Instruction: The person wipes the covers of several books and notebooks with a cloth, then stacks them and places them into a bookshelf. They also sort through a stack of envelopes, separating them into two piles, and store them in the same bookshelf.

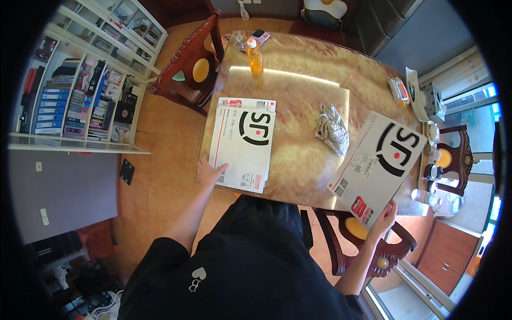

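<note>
A stack of white cardboard mailing envelopes [246, 160] lies near the left front edge of the stone-patterned table [296, 168]. My left hand [211, 171] is at the stack's lower left corner, its thumb across the top envelope and its fingers beside the edge. Whether it grips the stack is unclear. My right hand [385, 220] grasps another white cardboard envelope [372, 184] by its lower right edge, tilted over the table's right front part. Both envelope faces bear a bold black logo, a red dot and print. A crumpled grey-white cloth [333, 130] sits between them.
Toward the back stands an orange liquid bottle [255, 58], close to a phone [262, 37]. A wipes pack [398, 91], jars [431, 172] and a clear plastic bottle [425, 197] line the right side. Carved wooden chairs [188, 56] flank the table; one [332, 244] is near my right arm.
</note>
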Available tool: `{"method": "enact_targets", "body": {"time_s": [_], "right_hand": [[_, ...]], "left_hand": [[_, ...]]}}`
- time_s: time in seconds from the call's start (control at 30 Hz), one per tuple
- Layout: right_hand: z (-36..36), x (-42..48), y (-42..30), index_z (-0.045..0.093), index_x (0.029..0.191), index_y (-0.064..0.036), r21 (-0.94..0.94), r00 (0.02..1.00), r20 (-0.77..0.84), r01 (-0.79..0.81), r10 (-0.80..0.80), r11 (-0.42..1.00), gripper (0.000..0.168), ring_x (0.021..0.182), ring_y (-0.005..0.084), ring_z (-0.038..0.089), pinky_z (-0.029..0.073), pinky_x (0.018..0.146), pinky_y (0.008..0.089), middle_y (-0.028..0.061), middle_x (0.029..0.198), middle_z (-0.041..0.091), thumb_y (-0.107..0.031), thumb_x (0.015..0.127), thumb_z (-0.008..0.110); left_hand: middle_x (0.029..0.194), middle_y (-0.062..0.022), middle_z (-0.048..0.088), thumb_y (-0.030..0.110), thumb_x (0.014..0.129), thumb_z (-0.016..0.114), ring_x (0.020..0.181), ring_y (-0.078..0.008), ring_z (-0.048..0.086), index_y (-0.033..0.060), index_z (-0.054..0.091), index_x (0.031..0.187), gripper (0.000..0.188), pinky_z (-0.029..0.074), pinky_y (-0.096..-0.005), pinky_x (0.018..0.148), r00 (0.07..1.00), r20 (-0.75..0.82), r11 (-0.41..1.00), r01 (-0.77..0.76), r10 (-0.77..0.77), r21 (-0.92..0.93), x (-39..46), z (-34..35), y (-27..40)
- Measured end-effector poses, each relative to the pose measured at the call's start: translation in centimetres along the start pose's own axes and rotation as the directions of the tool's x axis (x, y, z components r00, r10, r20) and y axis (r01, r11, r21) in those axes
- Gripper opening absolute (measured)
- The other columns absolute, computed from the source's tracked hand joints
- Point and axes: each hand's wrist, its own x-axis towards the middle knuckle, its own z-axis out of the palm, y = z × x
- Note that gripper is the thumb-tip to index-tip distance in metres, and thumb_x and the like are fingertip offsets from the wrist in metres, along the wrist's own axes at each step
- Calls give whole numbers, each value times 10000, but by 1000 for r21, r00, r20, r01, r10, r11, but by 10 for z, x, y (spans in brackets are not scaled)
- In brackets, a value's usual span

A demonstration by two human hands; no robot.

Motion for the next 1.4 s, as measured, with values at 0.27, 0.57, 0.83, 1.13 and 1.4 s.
{"method": "enact_targets", "body": {"time_s": [0.27,0.57,0.83,1.13,1.4], "right_hand": [[23,-17,143,552,1219,13,406,827,27,-522,561,750,276,988,177,627,537,841,312,105,1140,623,-163,1007,526],[59,-59,117,563,1185,21,-116,983,-116,-157,144,981,235,985,240,555,453,888,369,144,1089,589,-42,981,465],[205,-115,-22,649,1092,-84,-54,703,710,93,-27,994,179,866,288,679,548,752,369,128,1008,662,-125,938,569],[320,-147,-30,655,1058,-55,-180,706,675,-123,214,976,301,995,293,617,519,850,407,136,1061,614,-260,845,708],[365,-171,-60,578,1037,-123,-461,785,567,52,249,886,277,1073,346,542,501,863,450,136,1083,536,-120,778,679]], "left_hand": [[1091,-170,571,305,640,889,993,-333,566,55,525,1001,570,474,-434,840,996,68,999,52,-52,6,18,16,-19],[831,-33,599,108,844,723,731,-141,591,54,515,991,261,493,-299,653,943,318,699,292,-97,-653,19,29,-58],[1066,-49,653,116,982,563,978,-155,637,104,515,1173,197,537,-327,838,915,392,271,356,94,-895,9,-76,-68],[1155,-40,643,152,1009,535,1063,-158,617,106,537,1224,220,499,-323,917,864,490,132,476,114,-870,8,-94,-88],[1015,-74,635,114,998,499,913,-171,610,70,527,1113,127,518,-342,802,911,382,427,410,-154,-806,36,2,-51]]}}
